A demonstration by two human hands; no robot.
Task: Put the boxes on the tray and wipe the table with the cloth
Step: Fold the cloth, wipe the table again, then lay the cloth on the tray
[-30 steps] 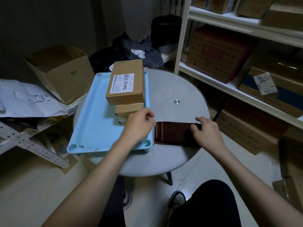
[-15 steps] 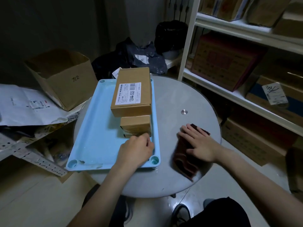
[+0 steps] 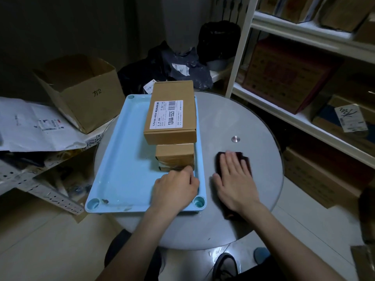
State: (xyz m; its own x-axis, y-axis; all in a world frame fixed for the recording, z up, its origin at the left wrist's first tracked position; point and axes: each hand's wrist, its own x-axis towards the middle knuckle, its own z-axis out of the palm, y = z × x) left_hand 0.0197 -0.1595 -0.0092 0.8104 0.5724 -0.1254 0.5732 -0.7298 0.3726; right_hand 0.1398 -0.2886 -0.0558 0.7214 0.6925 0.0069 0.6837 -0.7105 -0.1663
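Since the earlier frame your right hand has gone from gripping the end of the cloth to lying flat on it, fingers spread and straight, and the cloth now lies with its long axis running away from you instead of across. It sits under your palm on the round table, just beside the right rim of the tray, and your right hand is the nearer one to it. Your left hand rests on the tray's near right corner with fingers curled at the rim (I cannot tell if it truly grips). Both boxes, the large box and the small box, are already on the tray. The bare part of the table lies ahead and to the right, toward the metal stud, so the wiping probably goes there. Shelves with cartons stand close on the right.
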